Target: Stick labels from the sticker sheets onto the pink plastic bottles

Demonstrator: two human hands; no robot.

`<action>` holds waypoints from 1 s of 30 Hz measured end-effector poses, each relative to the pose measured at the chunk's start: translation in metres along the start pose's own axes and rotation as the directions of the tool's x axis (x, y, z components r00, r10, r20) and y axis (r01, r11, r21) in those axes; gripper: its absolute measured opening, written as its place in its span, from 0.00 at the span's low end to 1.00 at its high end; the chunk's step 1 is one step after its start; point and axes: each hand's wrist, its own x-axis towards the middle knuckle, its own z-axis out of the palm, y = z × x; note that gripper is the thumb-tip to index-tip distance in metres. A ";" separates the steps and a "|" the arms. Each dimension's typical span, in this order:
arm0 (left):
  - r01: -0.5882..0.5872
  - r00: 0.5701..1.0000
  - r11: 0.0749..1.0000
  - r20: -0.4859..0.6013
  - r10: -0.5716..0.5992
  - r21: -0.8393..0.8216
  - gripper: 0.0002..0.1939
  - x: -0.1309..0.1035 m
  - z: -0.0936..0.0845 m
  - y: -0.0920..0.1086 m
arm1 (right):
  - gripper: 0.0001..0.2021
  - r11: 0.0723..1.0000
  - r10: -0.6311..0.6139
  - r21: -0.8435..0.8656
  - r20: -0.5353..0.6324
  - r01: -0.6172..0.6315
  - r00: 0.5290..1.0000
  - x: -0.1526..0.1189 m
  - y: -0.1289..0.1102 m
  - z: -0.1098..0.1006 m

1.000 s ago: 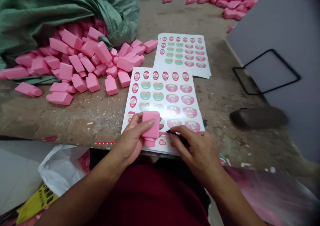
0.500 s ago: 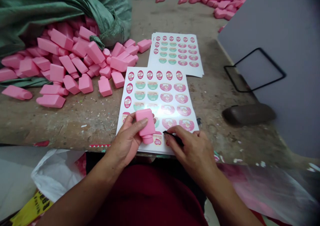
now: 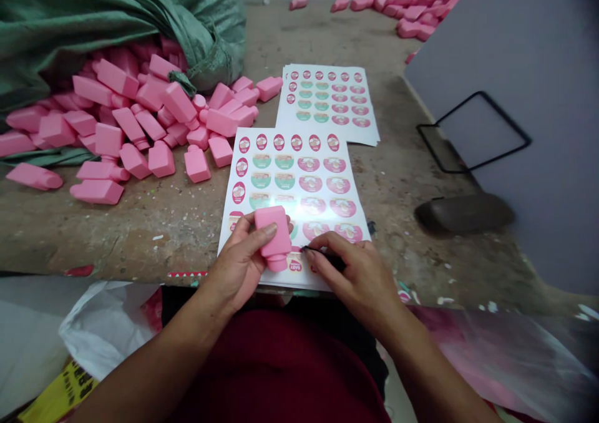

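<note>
My left hand (image 3: 241,270) is wrapped around a pink plastic bottle (image 3: 272,233), its neck pointing toward me and the thumb across its flat side. The bottle is above the lower part of a white sticker sheet (image 3: 236,245) printed with rows of pink and green labels. Pinched in my right hand (image 3: 362,276) is a thin black pointed tool (image 3: 333,260); most of it is hidden by the fingers. Its tip is at a pink label (image 3: 294,265) near the sheet's front edge, just right of the bottle. Whether the tip touches the label I cannot tell.
Many pink bottles (image 3: 112,77) spill from a green woven sack (image 3: 206,30) on the left. Behind the front sheet lies another stack of sticker sheets (image 3: 374,133). A dark oblong case (image 3: 463,214) and a grey panel (image 3: 538,98) with a black wire frame (image 3: 505,155) stand right.
The tool's tip has shifted slightly left, and my right fingers have moved a little with it. My left hand keeps the bottle in nearly the same place.
</note>
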 end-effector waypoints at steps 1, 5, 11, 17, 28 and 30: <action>0.002 1.000 1.000 -0.002 -0.002 -0.012 0.17 0.000 0.000 0.001 | 0.09 1.000 0.010 0.017 0.005 -0.010 1.000 0.000 0.001 -0.001; 0.010 1.000 0.999 0.019 -0.009 -0.034 0.17 0.000 -0.001 0.003 | 0.09 0.996 -0.053 -0.074 -0.048 0.050 0.997 -0.001 0.002 -0.003; 0.013 0.999 0.999 0.034 -0.011 -0.037 0.19 0.001 -0.001 0.002 | 0.11 0.973 -0.125 -0.207 -0.092 0.104 0.988 0.004 -0.005 0.000; 0.010 1.000 0.999 0.003 -0.010 -0.034 0.18 0.002 -0.001 0.003 | 0.16 0.991 0.099 0.092 0.010 -0.099 0.995 0.012 -0.002 -0.003; -0.022 0.995 0.998 0.099 0.016 0.053 0.23 -0.013 0.006 -0.004 | 0.11 0.710 0.173 0.683 0.070 -0.174 0.982 0.017 -0.020 -0.030; -0.006 0.991 0.999 0.131 0.000 0.050 0.24 -0.018 0.009 -0.005 | 0.10 0.734 0.124 0.665 0.066 -0.136 0.990 0.019 -0.026 -0.033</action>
